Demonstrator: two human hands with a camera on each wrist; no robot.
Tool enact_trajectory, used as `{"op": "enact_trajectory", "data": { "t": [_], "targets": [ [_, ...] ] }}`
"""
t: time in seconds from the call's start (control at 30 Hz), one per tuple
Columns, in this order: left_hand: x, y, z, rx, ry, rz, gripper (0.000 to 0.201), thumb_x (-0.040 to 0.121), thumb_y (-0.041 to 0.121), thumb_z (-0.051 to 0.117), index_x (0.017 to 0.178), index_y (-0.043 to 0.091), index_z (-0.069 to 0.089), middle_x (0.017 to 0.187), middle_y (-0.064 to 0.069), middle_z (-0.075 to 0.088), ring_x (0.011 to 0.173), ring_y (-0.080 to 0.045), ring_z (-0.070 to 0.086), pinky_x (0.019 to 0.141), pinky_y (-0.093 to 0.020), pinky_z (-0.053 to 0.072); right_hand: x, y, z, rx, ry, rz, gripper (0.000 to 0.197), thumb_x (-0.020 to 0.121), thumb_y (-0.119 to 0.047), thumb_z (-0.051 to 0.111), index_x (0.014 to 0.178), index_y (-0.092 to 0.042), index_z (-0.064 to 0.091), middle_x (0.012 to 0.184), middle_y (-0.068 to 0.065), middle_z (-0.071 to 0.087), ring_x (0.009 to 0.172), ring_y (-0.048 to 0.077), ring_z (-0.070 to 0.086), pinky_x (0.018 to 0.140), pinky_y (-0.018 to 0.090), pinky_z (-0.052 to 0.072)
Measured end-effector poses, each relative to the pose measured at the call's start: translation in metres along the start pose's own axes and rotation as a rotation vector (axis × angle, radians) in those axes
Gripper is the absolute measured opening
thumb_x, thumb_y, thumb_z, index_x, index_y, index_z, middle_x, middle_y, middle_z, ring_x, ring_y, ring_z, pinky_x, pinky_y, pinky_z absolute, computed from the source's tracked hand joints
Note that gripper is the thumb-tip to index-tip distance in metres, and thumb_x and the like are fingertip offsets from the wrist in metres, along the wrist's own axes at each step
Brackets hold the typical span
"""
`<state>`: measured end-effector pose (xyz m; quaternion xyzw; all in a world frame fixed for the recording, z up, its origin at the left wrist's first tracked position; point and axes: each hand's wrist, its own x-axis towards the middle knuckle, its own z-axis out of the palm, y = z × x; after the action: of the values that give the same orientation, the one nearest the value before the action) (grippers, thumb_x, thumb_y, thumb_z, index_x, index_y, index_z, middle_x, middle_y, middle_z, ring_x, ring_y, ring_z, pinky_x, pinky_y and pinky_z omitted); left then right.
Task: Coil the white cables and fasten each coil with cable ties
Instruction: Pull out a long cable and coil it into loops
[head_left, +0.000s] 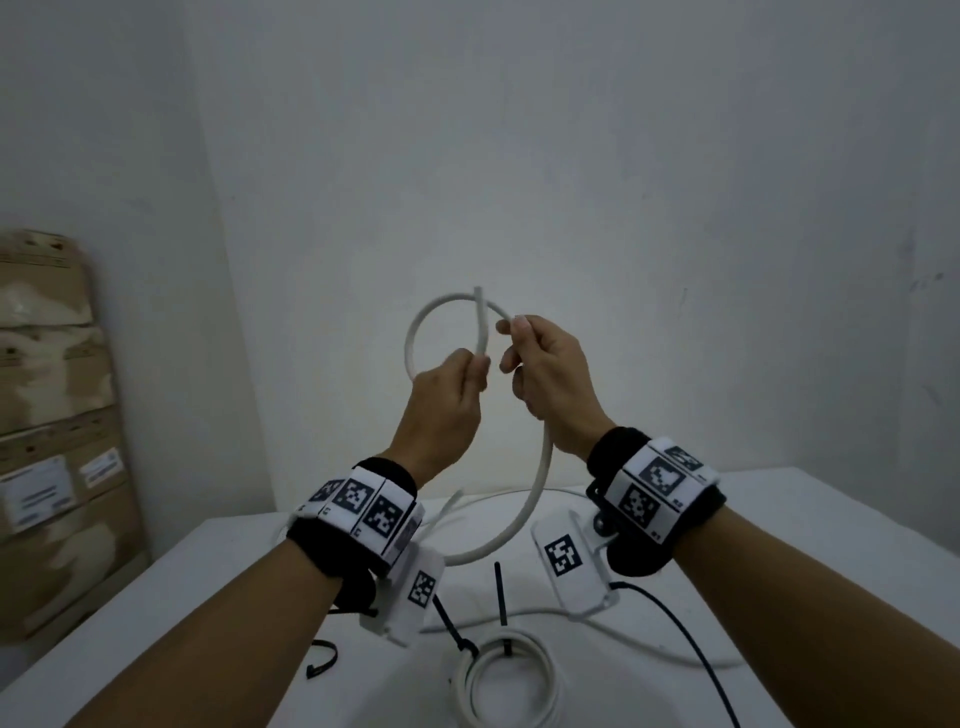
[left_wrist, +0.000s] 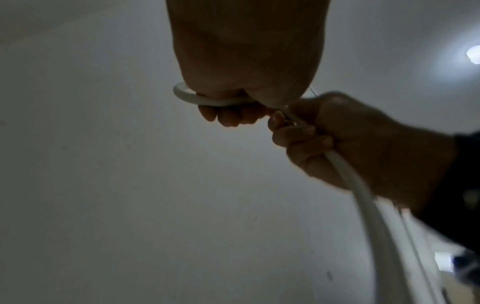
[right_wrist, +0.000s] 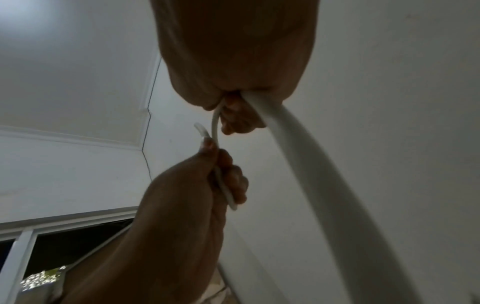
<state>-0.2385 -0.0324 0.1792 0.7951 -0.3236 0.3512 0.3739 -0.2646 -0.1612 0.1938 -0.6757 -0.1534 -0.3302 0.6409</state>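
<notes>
Both hands are raised above the table with a white cable (head_left: 415, 332) bent into one loop between them. My left hand (head_left: 457, 384) grips the cable near its free end, which sticks up past the loop. My right hand (head_left: 540, 374) grips the cable where the loop closes; the rest hangs down (head_left: 540, 478) to the table. In the left wrist view the cable (left_wrist: 207, 100) runs under my curled fingers (left_wrist: 228, 117), and the right hand (left_wrist: 337, 139) holds its long run. In the right wrist view the cable (right_wrist: 298, 148) leaves my fist. A finished white coil (head_left: 511, 670) with black ties lies near.
The white table (head_left: 779, 519) stands in a corner of white walls. A loose black cable tie (head_left: 322, 660) lies at the front left, and another tie (head_left: 501, 597) stands up from the finished coil. More white cable (head_left: 649, 649) trails across the table. Cardboard boxes (head_left: 52, 415) are stacked at the left.
</notes>
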Motion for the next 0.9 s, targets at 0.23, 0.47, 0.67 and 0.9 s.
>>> {"op": "enact_trajectory", "data": {
  "t": [0.23, 0.47, 0.67, 0.9],
  "targets": [
    [-0.005, 0.009, -0.018, -0.742, -0.016, -0.404, 0.034, 0.104, 0.021, 0.034, 0.098, 0.009, 0.065, 0.077, 0.005, 0.072, 0.071, -0.004, 0.068, 0.061, -0.017, 0.052, -0.021, 0.019, 0.034, -0.163, -0.030, -0.245, 0.025, 0.098, -0.023, 0.045, 0.106, -0.012, 0.067, 0.085, 0.006, 0.071, 0.077, 0.020, 0.068, 0.070, 0.040, 0.057],
    [-0.022, 0.004, -0.031, -1.074, -0.038, -0.676, 0.035, 0.103, 0.018, 0.035, 0.103, -0.002, 0.064, 0.080, -0.007, 0.070, 0.072, -0.014, 0.068, 0.067, -0.024, 0.056, -0.034, 0.024, 0.048, -0.541, -0.064, -0.348, 0.020, 0.101, -0.030, 0.038, 0.100, -0.011, 0.044, 0.070, 0.006, 0.065, 0.060, 0.025, 0.061, 0.059, 0.042, 0.051],
    [-0.025, 0.004, -0.032, -1.222, 0.006, -0.807, 0.054, 0.104, 0.037, 0.028, 0.095, 0.001, 0.066, 0.078, -0.010, 0.073, 0.076, -0.017, 0.070, 0.071, -0.027, 0.054, -0.039, 0.027, 0.056, -0.661, -0.079, -0.383, 0.023, 0.101, -0.034, 0.035, 0.093, -0.013, 0.039, 0.073, 0.006, 0.067, 0.055, 0.028, 0.058, 0.054, 0.038, 0.047],
    [-0.031, 0.006, -0.023, -1.277, 0.121, -0.956, 0.046, 0.103, 0.031, 0.031, 0.079, 0.007, 0.062, 0.066, -0.006, 0.069, 0.058, -0.013, 0.068, 0.070, -0.026, 0.051, -0.045, 0.035, 0.067, -0.655, -0.027, -0.348, 0.020, 0.100, -0.027, 0.038, 0.092, -0.010, 0.044, 0.066, 0.003, 0.060, 0.054, 0.026, 0.054, 0.053, 0.033, 0.038]
  ]
}}
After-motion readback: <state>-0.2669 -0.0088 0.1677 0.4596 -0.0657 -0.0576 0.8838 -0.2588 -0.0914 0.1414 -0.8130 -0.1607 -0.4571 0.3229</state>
